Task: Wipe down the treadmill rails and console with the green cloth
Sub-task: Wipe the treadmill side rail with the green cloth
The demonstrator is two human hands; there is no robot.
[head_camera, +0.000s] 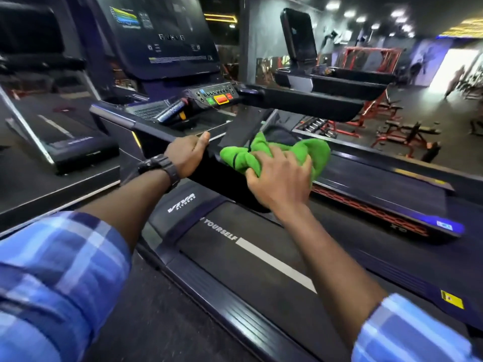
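Left hand (pixel 186 156) fingers clenched around left treadmill rail (pixel 146 126), wristwatch (pixel 163 167) on. Right hand (pixel 281 178) fingers gripping bunched green cloth (pixel 264 152), pressed against right rail, below console (pixel 218 96).

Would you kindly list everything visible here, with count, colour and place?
green cloth: one, bright green, bunched on the near treadmill's rail end.
handrail: one, black, left side of the near treadmill.
console screen: one, dark, upper centre.
button panel: one, with green, orange, red and blue keys, below the screen.
treadmill belt: one, black with a white stripe, lower centre.
neighbouring treadmills: several, black, left and right.
weight benches: red and black, far right; count unclear.
watch: one, black, left wrist.
left hand: gripping the handrail.
right hand: fingers pressed on the cloth.
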